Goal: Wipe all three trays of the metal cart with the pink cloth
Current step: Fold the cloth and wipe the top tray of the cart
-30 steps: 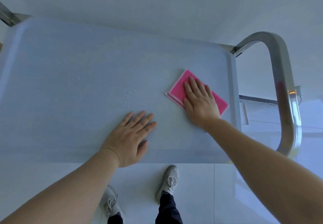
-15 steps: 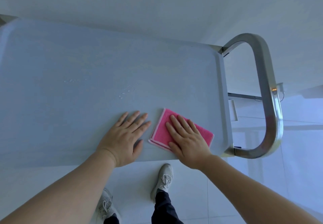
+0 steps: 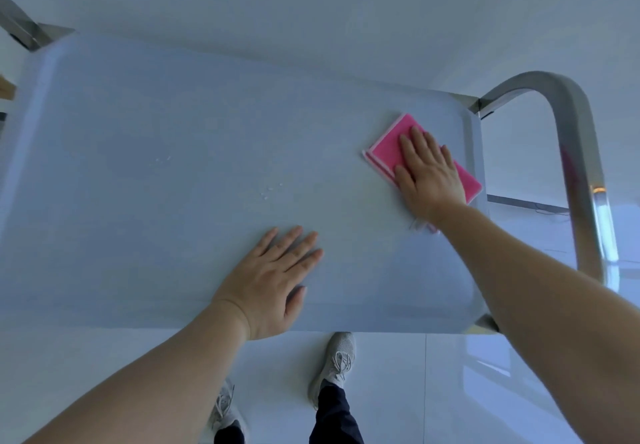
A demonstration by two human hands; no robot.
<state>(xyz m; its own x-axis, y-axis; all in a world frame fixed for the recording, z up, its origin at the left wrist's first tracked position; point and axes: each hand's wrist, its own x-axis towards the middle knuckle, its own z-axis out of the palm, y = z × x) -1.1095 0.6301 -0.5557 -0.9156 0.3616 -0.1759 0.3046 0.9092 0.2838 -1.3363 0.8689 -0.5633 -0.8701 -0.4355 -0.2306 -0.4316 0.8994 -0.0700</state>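
Observation:
The cart's top tray (image 3: pixel 138 221) is a wide pale metal surface filling most of the view. A folded pink cloth (image 3: pixel 386 147) lies flat near the tray's far right corner. My right hand (image 3: pixel 427 175) presses down on the cloth with fingers spread, covering its middle. My left hand (image 3: pixel 273 280) rests palm down on the bare tray near the front edge, holding nothing. A few water droplets (image 3: pixel 268 192) sit mid-tray. The lower trays are hidden under the top one.
The cart's curved steel handle (image 3: pixel 575 166) loops off the right end. A metal post (image 3: pixel 20 27) rises at the far left corner. My two feet in grey shoes (image 3: pixel 334 364) stand on the glossy white floor by the front edge.
My right hand has slid the pink cloth from the tray's near right edge back to its far right corner. My left hand has stayed in place.

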